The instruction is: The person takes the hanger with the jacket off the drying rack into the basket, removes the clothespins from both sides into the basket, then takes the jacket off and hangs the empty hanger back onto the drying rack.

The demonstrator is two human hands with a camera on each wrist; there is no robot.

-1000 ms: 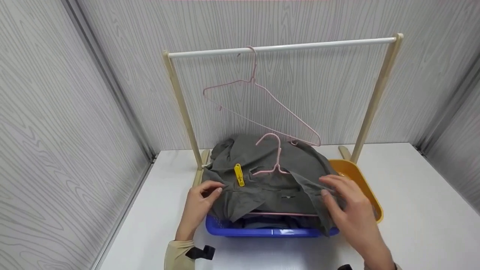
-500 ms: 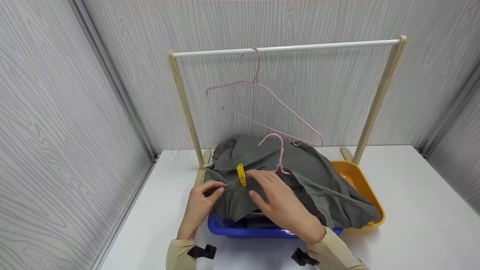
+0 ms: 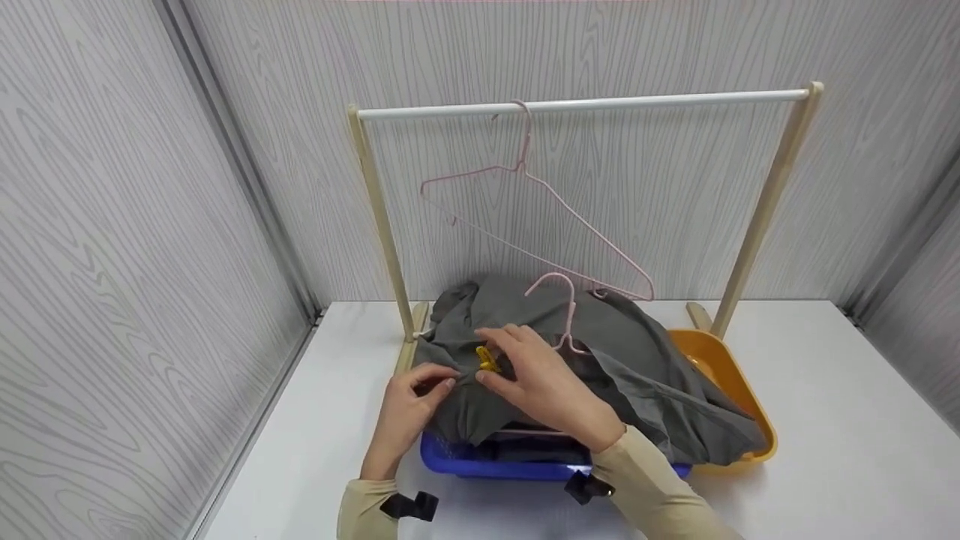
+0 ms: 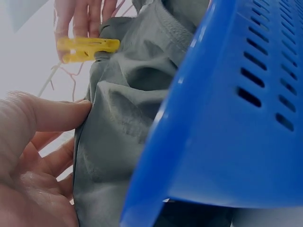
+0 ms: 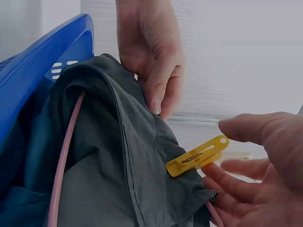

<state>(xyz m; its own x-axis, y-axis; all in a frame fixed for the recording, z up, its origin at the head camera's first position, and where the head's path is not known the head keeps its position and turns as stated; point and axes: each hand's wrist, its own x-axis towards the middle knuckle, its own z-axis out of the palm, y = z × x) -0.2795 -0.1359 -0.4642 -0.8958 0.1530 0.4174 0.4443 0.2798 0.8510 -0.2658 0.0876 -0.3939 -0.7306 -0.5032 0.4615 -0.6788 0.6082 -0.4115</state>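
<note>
Right hand (image 3: 544,379) shifted leftward to the clip (image 5: 198,156) since the earlier frame, where the clip showed longer from overhead; left hand (image 3: 409,405) unmoved at the edge of the cloth (image 3: 675,397). Clip: on the cloth's left part, over the basket (image 3: 517,470), between the two hands and left of the hanger's hook (image 3: 572,309). Grip: left thumb and fingers pinch the cloth's edge; right thumb and fingers are spread about the clip's holed end, a gap visible at the thumb; finger contact behind cannot be told. Possible failures: closing off-centre on the holed end might twist the clip or make it slip; pulling while its other end bites could drag the cloth along; a loosened left pinch would probably let the edge slump. Orientation (right wrist view): long axis diagonal, holed end up and right towards the right thumb, opposite end down and left against the cloth.
</note>
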